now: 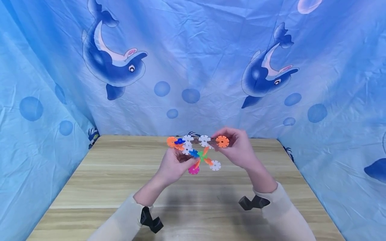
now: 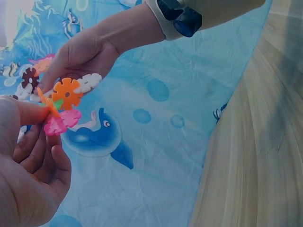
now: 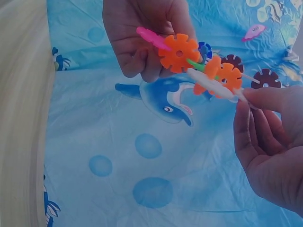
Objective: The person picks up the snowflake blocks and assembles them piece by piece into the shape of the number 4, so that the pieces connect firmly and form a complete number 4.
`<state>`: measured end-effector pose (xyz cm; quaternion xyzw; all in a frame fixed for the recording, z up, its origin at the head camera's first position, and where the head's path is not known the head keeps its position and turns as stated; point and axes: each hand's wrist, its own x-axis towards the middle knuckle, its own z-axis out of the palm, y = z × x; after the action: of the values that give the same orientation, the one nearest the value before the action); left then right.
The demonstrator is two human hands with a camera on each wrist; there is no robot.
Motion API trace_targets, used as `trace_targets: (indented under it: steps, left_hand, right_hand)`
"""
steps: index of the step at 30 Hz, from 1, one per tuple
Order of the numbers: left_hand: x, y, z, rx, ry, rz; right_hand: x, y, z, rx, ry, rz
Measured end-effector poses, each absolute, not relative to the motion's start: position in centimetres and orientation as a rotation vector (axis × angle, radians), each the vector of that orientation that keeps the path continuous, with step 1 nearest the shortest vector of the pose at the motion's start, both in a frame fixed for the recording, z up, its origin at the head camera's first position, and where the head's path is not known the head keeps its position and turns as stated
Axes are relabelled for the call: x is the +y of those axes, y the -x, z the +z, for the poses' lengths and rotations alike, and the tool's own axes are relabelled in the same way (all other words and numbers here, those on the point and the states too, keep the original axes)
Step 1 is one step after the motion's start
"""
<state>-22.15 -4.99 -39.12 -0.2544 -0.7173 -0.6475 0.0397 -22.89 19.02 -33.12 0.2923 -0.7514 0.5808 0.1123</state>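
Both hands hold one figure of interlocked notched plastic discs (image 1: 204, 141) up over the table. My left hand (image 1: 173, 167) grips it from the left, thumb at the blue and orange discs beside the green centre. In the left wrist view, that thumb presses near an orange disc (image 2: 67, 93) and a pink disc (image 2: 55, 124). From the right, my right hand (image 1: 238, 149) pinches the figure behind its orange end disc (image 1: 222, 141). Seen from the right wrist, thumb and fingertips meet at a white disc, with a brown disc (image 3: 266, 80) just above. Part of the figure hides behind the left fingers.
A wood-grain table (image 1: 120, 187) lies beneath the hands. Blue cloth (image 1: 199, 60) printed with dolphins and bubbles hangs behind it and along both sides. Black wrist mounts (image 1: 150, 219) sit on the pale sleeves.
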Motion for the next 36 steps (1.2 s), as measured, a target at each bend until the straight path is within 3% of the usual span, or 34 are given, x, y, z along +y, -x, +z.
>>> trace_targets:
  steps: [17,22,31,36]
  left_hand:
    - [-4.7,21.4,-38.7,-2.221,0.843,-1.932]
    - [-4.2,21.4,-38.8,-2.181,0.731,-2.023]
    - [-4.0,21.6,-38.5,-2.035,0.516,-2.200]
    - [-4.4,22.7,-39.2,-1.979,0.434,-2.293]
  right_hand:
    - [20.0,22.8,-32.7,-2.407,-0.885,1.624]
    - [19.6,22.8,-33.5,-2.321,-0.823,1.723]
    - [18.7,22.3,-36.0,-2.189,-1.018,1.695]
    - [18.5,22.2,-36.4,-2.161,-0.963,1.607]
